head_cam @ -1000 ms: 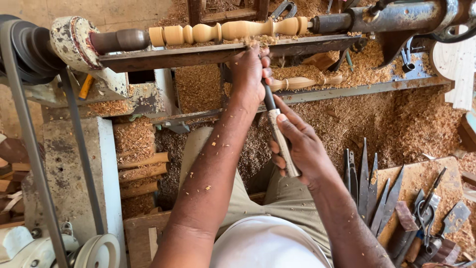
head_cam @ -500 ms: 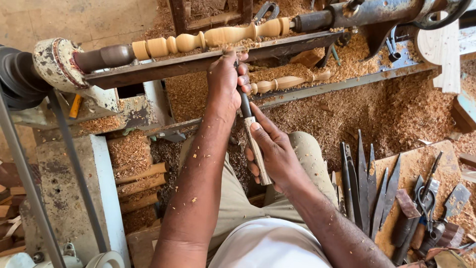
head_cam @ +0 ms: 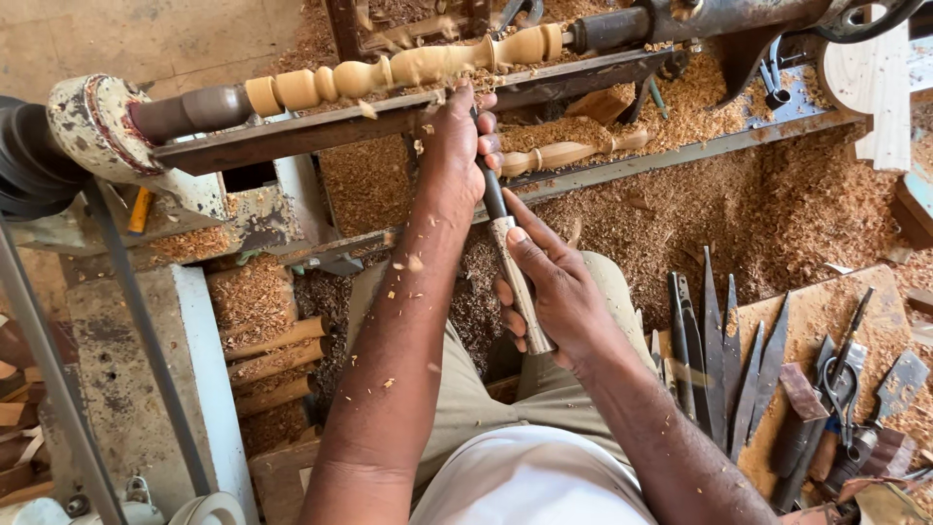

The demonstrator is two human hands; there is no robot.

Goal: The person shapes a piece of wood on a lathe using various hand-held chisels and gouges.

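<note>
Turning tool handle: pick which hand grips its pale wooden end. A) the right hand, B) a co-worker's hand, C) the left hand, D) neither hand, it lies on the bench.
A. The right hand wraps the pale handle of the turning tool, while the left hand presses the tool's dark metal shaft onto the tool rest below the spindle.

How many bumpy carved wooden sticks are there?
2. One spindle sits mounted on the lathe, above the left hand. A finished spindle lies in the shavings behind it. More could be buried in the shavings.
</note>
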